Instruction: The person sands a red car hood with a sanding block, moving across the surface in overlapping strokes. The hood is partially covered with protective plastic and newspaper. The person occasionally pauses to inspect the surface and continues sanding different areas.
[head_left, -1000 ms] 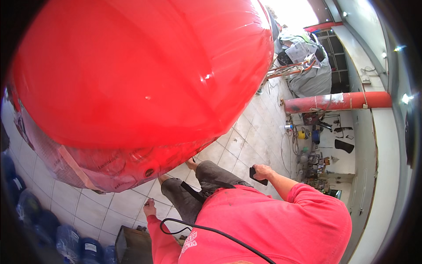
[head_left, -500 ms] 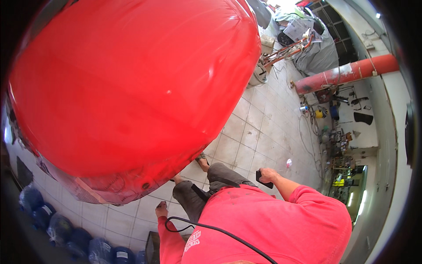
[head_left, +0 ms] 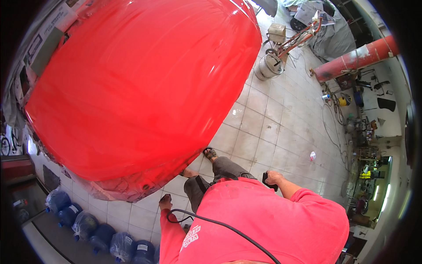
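Observation:
A glossy red car hood [head_left: 145, 97] fills the upper left, with masking paper and plastic film [head_left: 127, 190] along its near edge. To the right of my body, my right hand [head_left: 275, 177] is closed round a small black flat block [head_left: 269, 181], whose exact kind I cannot make out. My left hand [head_left: 165, 203] hangs low beside my leg, just off the masked edge. Its fingers are curled; whether they hold something small and dark is unclear. Neither hand touches the hood.
Pale floor tiles [head_left: 246, 141] lie right of the car. A metal bucket [head_left: 267, 68] stands beside an orange-framed cart [head_left: 303, 40]. A red pillar [head_left: 356, 59] rises on the right. Several blue water jugs [head_left: 103, 235] line the lower left. A black cable [head_left: 224, 225] crosses my shirt.
My view has shifted, so the hood sits farther left and more jugs and floor show. Both hands stay low at my sides, the right one still on the black block.

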`<control>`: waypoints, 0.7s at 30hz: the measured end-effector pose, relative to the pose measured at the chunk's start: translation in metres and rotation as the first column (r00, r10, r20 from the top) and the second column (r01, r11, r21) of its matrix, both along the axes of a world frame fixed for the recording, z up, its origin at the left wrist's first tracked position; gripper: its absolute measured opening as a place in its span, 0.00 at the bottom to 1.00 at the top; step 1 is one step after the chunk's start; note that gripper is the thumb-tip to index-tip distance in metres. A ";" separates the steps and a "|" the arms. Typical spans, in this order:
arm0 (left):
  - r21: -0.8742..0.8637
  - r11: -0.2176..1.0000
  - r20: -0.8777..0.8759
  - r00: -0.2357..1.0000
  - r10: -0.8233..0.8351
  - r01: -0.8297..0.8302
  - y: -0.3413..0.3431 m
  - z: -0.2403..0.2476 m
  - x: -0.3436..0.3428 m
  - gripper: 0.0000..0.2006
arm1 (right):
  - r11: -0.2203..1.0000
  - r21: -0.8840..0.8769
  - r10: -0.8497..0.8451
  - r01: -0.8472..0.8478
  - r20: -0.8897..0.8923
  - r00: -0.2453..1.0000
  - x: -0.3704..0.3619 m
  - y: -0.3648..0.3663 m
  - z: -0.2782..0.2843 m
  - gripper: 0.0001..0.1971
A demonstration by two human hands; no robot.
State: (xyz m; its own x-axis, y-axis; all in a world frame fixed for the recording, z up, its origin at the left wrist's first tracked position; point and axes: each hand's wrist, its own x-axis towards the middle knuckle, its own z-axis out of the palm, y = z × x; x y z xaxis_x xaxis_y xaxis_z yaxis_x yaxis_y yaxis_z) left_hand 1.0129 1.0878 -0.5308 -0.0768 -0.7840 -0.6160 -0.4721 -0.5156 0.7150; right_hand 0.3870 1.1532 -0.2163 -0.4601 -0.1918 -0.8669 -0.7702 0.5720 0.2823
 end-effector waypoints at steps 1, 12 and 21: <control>-0.006 0.996 0.051 0.995 -0.083 0.084 -0.004 -0.009 0.007 0.25 | 1.000 -0.001 0.000 0.000 0.010 1.000 -0.003 -0.003 -0.004 0.26; 0.284 0.798 0.349 0.833 0.429 -0.531 0.009 0.098 -0.070 0.19 | 0.978 -0.041 0.206 -0.202 0.145 0.968 -0.096 -0.132 -0.068 0.23; 0.003 0.959 0.213 0.937 -0.277 0.282 0.078 0.125 -0.192 0.19 | 0.921 -0.313 0.280 -0.232 0.116 0.953 -0.231 -0.292 -0.117 0.26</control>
State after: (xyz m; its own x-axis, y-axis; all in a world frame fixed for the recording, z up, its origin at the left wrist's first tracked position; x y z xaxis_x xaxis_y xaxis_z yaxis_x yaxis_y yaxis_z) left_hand 0.8209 1.1662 -0.4055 -0.1673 -0.7660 -0.6207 -0.7345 -0.3232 0.5967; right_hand 0.1561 0.8613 -0.3336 -0.2255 -0.5408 -0.8103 -0.9216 0.3880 -0.0025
